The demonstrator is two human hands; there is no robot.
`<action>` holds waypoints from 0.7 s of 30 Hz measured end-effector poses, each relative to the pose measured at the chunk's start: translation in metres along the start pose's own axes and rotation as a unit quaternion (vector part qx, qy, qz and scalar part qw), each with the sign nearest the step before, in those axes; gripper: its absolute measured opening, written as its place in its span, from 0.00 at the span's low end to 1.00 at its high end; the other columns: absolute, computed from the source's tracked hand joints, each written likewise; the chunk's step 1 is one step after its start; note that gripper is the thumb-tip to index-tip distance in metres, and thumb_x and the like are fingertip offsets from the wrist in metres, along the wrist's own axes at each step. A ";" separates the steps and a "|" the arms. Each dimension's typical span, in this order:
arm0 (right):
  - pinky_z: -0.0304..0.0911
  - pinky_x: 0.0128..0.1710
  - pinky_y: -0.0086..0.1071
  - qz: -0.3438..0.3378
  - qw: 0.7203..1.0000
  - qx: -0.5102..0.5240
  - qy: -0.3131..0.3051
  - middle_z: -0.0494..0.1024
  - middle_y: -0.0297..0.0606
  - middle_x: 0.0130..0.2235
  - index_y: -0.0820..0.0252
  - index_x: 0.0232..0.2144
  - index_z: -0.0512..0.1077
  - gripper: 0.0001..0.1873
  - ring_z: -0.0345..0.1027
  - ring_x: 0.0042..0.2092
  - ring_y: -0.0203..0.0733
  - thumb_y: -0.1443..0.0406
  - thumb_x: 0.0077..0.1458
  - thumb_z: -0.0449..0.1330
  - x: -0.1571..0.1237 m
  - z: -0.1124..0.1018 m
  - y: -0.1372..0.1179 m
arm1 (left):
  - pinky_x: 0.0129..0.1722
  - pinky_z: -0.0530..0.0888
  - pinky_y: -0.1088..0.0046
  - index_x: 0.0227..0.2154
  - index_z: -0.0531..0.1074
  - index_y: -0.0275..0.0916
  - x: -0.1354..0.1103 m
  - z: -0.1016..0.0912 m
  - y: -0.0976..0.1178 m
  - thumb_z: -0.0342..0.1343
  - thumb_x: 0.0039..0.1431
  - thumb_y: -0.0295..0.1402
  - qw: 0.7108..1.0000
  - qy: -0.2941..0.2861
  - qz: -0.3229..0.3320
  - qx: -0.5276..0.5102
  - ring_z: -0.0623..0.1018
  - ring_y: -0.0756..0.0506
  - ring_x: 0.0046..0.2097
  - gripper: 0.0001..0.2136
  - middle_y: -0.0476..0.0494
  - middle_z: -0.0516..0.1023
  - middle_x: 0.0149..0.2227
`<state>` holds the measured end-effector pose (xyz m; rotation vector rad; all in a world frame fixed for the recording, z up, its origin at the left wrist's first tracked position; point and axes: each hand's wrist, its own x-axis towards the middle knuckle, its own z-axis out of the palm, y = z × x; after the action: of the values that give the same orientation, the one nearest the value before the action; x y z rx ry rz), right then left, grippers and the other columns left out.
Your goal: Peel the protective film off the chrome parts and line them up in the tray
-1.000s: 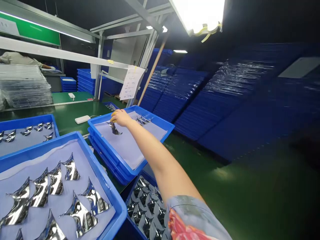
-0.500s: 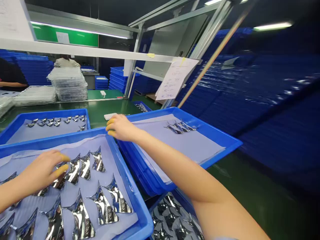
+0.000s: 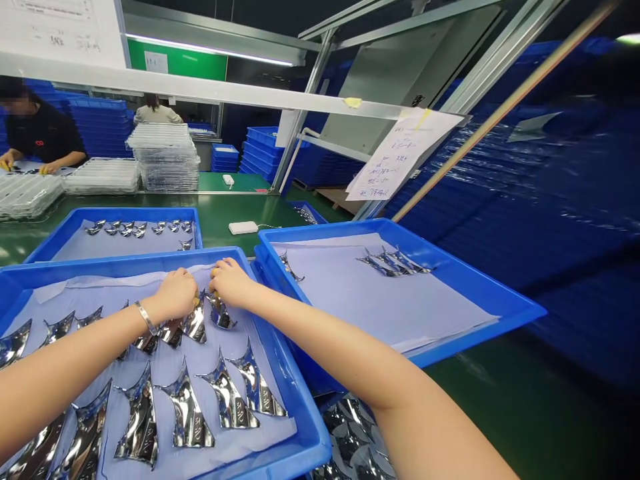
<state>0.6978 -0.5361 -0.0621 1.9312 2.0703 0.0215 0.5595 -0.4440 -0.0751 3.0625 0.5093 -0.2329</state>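
Wearing yellow finger covers, my left hand (image 3: 177, 293) is closed at the upper end of a curved chrome trim piece (image 3: 196, 325) in the back row of the near blue tray (image 3: 313, 427). Just right of it, my right hand (image 3: 233, 285) has its fingers bent over the top of the row's last chrome piece (image 3: 221, 315). The fingertips of both hands are partly hidden. More pointed chrome pieces (image 3: 187, 413) lie in a front row on the tray's white liner sheet (image 3: 250, 443). My left forearm covers part of the back row.
A stacked blue tray (image 3: 475, 343) to the right holds several chrome pieces. Behind the near tray is another blue tray (image 3: 50, 243) with small chrome parts. Further chrome parts (image 3: 350, 433) lie below. A co-worker (image 3: 45, 133) sits across the bench beside stacked clear trays (image 3: 167, 157).
My left hand has moved right along the back row. My right hand has come down from the tray's corner onto the last piece. The camera view has swung left.
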 end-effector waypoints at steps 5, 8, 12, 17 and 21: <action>0.46 0.62 0.51 0.008 1.000 -0.009 0.017 0.76 0.39 0.46 0.61 0.39 0.76 0.07 0.61 0.58 0.49 0.66 0.61 0.59 -0.002 -0.005 0.011 | 0.49 0.74 0.55 0.46 0.72 0.37 0.007 -0.007 0.006 0.56 0.64 0.36 1.000 -0.007 -0.002 -0.017 0.76 0.41 0.49 0.11 0.40 0.75 0.49; 0.43 0.62 0.52 0.025 0.999 -0.018 0.022 0.77 0.42 0.46 0.62 0.39 0.77 0.09 0.60 0.58 0.50 0.68 0.61 0.58 -0.005 -0.008 0.015 | 0.50 0.73 0.54 0.47 0.72 0.37 0.012 -0.008 0.011 0.56 0.64 0.36 1.000 -0.017 -0.001 -0.022 0.75 0.41 0.50 0.12 0.39 0.74 0.51; 0.42 0.63 0.50 0.037 0.999 -0.018 0.017 0.78 0.44 0.46 0.62 0.38 0.80 0.13 0.60 0.58 0.51 0.72 0.60 0.54 -0.008 -0.010 0.015 | 0.49 0.74 0.55 0.46 0.72 0.37 0.016 -0.014 0.009 0.56 0.64 0.37 0.999 -0.038 -0.005 -0.020 0.75 0.41 0.49 0.12 0.40 0.74 0.50; 0.39 0.65 0.50 0.054 0.998 -0.018 0.010 0.78 0.48 0.48 0.62 0.35 0.81 0.16 0.59 0.59 0.55 0.73 0.60 0.52 -0.010 -0.015 0.016 | 0.48 0.75 0.56 0.46 0.72 0.37 0.021 -0.025 -0.001 0.56 0.64 0.37 0.998 -0.058 -0.018 -0.011 0.76 0.42 0.48 0.12 0.40 0.75 0.49; 0.39 0.65 0.51 0.060 0.998 -0.024 0.000 0.78 0.47 0.47 0.63 0.38 0.80 0.15 0.59 0.60 0.53 0.72 0.60 0.53 -0.009 -0.013 0.015 | 0.48 0.75 0.56 0.46 0.72 0.37 0.027 -0.021 0.010 0.56 0.64 0.37 0.998 -0.059 -0.013 -0.006 0.76 0.42 0.48 0.12 0.40 0.75 0.49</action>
<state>0.7099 -0.5412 -0.0444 2.0245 1.9324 0.0970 0.5912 -0.4436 -0.0588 3.0099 0.5412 -0.4058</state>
